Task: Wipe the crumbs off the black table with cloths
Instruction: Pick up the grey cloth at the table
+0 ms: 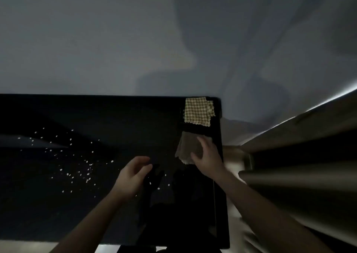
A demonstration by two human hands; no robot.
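The black table [119, 117] fills the lower left of the head view. Pale crumbs [77, 167] lie scattered over its left and middle. A plain beige cloth [187, 146] lies near the right edge; my right hand [207, 156] rests on top of it, thumb at its near corner, fingers spread over it. A second, checkered yellow cloth [198, 110] lies flat in the far right corner, untouched. My left hand [133, 175] hovers over the table's middle with curled, parted fingers and nothing in it.
A grey wall [135, 40] stands right behind the table's far edge. To the right of the table runs a long pale piece of furniture [299, 156] with a narrow gap of floor between. The scene is dim.
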